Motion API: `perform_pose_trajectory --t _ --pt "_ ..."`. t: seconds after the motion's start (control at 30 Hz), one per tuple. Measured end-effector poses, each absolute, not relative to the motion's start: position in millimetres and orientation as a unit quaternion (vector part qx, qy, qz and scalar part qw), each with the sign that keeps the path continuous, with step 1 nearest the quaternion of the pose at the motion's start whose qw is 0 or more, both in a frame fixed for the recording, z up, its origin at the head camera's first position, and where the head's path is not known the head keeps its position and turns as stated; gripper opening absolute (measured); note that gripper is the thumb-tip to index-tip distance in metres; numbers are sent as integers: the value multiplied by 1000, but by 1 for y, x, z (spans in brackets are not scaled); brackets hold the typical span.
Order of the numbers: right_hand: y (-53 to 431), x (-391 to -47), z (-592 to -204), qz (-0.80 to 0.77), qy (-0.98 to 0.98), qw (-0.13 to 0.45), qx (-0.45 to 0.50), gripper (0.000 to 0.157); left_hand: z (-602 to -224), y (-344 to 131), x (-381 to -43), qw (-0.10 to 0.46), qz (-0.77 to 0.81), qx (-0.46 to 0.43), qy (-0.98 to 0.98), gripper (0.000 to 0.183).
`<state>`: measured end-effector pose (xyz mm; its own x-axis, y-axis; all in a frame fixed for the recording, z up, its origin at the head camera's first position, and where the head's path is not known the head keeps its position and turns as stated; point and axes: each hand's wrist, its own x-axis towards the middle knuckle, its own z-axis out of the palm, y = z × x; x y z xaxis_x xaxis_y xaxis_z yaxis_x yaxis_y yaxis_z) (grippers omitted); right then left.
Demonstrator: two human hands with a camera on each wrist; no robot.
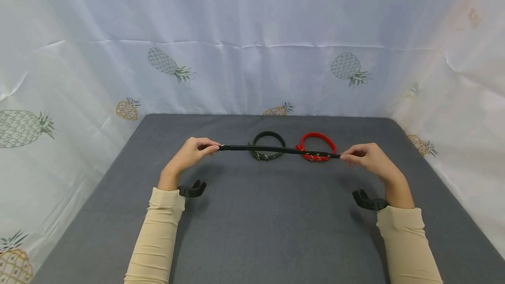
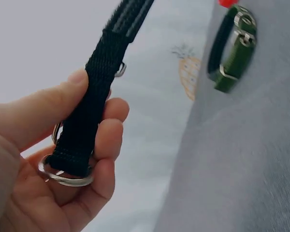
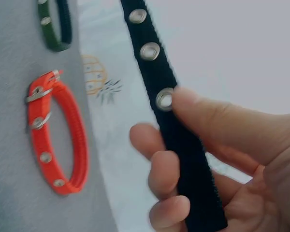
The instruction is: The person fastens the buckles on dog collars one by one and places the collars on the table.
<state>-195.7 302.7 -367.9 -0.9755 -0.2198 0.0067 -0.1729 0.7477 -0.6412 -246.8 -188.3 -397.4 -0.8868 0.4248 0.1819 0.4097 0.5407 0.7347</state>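
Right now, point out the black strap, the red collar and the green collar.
Black strap (image 1: 279, 149), head view: middle of its length.
Red collar (image 3: 41, 140), right wrist view: outer face of its band.
Green collar (image 2: 238, 57), left wrist view: outer face of its band.

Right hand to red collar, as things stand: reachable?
Probably not yet: the right hand is near, but pinches one end of the black strap, which crosses in front of the red collar in the head view. Letting go first would likely free the hand.
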Motion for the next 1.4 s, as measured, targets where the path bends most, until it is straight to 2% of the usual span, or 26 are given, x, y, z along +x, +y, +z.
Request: perform_pose_trajectory --t 0.27,0.47,0.63,0.8,0.93,1.23,1.4 --pt "292 -193 -356 -347 931 6 -110 29 -387 -178 -244 -33 412 219 884 26" --pt "276 -192 -355 -425 897 -80 -88 27 -376 -166 -239 -66 420 214 879 26" --pt "257 -193 -353 -467 867 -132 -113 23 -368 -150 -233 -90 453 232 856 23" --pt "236 -191 -344 -450 871 -136 -142 19 -364 -132 -226 -90 456 268 844 25" --pt "220 -188 -337 -417 885 -125 -162 22 -366 -119 -222 -93 451 307 833 25" --pt "186 -191 -335 -399 874 -116 -252 16 -369 -99 -219 -148 497 390 761 26" --pt "173 -192 -337 -395 865 -128 -282 15 -371 -89 -216 -155 548 409 713 26"
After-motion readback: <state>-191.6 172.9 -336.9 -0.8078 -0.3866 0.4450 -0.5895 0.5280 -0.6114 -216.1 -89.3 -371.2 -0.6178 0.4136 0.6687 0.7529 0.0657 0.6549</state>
